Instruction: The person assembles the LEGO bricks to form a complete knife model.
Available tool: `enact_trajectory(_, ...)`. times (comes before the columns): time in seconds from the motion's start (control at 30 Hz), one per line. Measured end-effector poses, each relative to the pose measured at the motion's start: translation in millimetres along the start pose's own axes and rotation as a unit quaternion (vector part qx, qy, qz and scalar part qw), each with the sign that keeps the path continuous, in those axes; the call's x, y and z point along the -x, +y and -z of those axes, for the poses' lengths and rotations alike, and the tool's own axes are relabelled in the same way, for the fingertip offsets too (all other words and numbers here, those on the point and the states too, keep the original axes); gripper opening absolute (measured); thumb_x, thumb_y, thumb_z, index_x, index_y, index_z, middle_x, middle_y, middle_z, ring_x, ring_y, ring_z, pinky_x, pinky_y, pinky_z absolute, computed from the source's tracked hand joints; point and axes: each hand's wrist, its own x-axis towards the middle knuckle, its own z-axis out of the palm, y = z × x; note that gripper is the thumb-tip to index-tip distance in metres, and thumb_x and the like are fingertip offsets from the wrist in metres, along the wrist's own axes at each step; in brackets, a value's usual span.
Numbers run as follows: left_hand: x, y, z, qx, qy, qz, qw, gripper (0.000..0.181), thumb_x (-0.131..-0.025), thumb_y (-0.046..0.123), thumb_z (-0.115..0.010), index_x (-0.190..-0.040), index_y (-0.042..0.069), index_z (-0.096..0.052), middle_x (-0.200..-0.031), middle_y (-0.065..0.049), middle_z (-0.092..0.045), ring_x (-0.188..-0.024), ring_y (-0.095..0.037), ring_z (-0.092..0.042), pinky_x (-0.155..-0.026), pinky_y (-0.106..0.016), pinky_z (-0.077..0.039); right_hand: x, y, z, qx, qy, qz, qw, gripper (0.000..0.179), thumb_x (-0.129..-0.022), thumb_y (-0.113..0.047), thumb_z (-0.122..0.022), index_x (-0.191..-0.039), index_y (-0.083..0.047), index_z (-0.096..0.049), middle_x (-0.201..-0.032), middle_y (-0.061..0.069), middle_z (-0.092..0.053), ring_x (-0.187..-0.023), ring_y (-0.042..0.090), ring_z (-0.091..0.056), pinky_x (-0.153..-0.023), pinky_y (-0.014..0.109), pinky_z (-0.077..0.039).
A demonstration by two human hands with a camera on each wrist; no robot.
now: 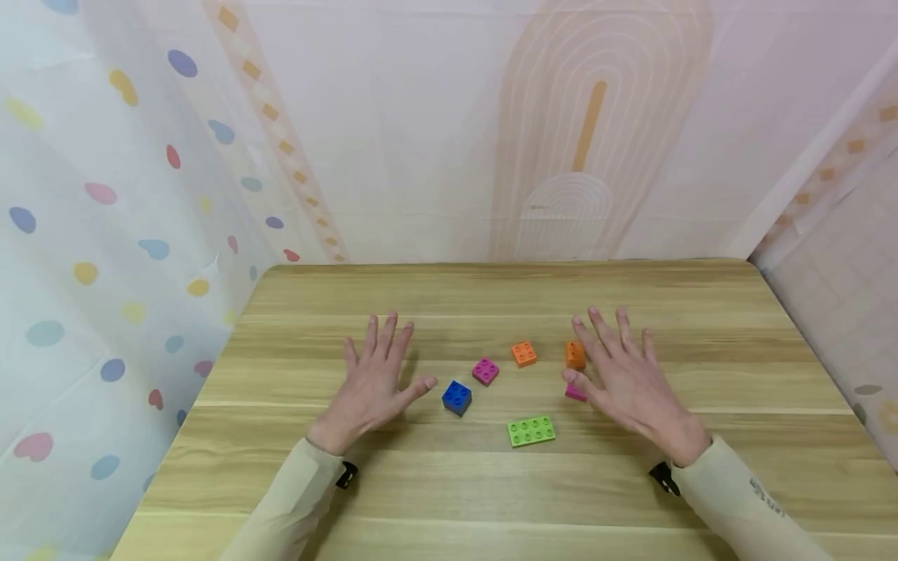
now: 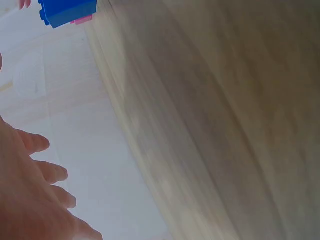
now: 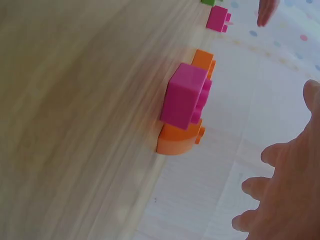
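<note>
My left hand (image 1: 373,387) is spread over the left part of the table, holding nothing, its thumb pointing toward a blue building block (image 1: 457,398). To the right, my right hand (image 1: 630,382) hovers with fingers spread, partly covering a magenta block (image 1: 577,393) and beside a rounded orange block (image 1: 575,355). Between the hands lie a small magenta block (image 1: 486,372), a square orange block (image 1: 524,354) and a long lime-green block (image 1: 532,431). The right wrist view shows the near magenta block (image 3: 185,96) in front of the orange ones, apart from the fingers.
The wood-grain table (image 1: 449,499) ends at a back edge against a pale patterned curtain (image 1: 421,140). A curtain with coloured spots (image 1: 105,234) hangs along the left side. Black straps show under both wrists.
</note>
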Motion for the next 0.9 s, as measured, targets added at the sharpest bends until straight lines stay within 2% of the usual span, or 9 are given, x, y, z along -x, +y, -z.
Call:
enact_trajectory(0.1,0.7,2.4,-1.1,0.0,0.001,-0.008,1.0,0.095,-0.099,0.067,-0.052,-0.164,0.005,-0.021,-0.17,-0.024,-0.008,-0.155,-0.049,0.001,-0.111,-0.083,-0.002,2.3,-3.7,-0.5,-0.001,0.0,0.006,1.0,0.082,-0.106,-0.061,-0.044,-0.166,-0.013,-0.017,-0.172,0.018,-0.008,-0.155,0.047,0.006,-0.114,0.081,-0.005)
enact_trajectory(0.4,2.9,11.5,-3.7,0.005,-0.016,-0.028,0.9995,0.096,-0.097,0.063,-0.059,-0.164,0.006,-0.022,-0.171,-0.02,-0.006,-0.156,-0.047,0.001,-0.113,-0.081,-0.001,8.2,-13.8,-5.9,-0.014,-0.005,0.033,0.9994,0.081,-0.105,-0.06,-0.047,-0.166,-0.013,-0.022,-0.172,0.016,-0.012,-0.156,0.045,0.004,-0.115,0.079,-0.007)
enact_trajectory(0.67,4.4,16.6,-7.3,0.0,-0.017,-0.072,0.9973,0.095,-0.094,0.061,-0.065,-0.161,0.002,-0.031,-0.169,-0.02,-0.021,-0.154,-0.048,-0.012,-0.111,-0.083,-0.009,11.3,-22.9,-10.9,-0.037,-0.016,0.085,0.9956,0.077,-0.105,-0.056,-0.051,-0.165,-0.014,-0.026,-0.172,0.012,-0.016,-0.154,0.049,-0.008,-0.115,0.079,-0.01)
enact_trajectory(0.9,5.2,21.3,-7.3,0.054,-0.047,-0.09,0.9934,0.09,-0.092,0.054,-0.073,-0.159,0.005,-0.037,-0.162,-0.018,-0.038,-0.152,-0.045,-0.025,-0.116,-0.078,-0.011,13.6,-27.7,-14.8,-0.027,-0.011,0.128,0.9914,0.074,-0.103,-0.056,-0.056,-0.161,-0.013,-0.037,-0.169,0.012,-0.024,-0.154,0.047,-0.017,-0.117,0.074,-0.015)
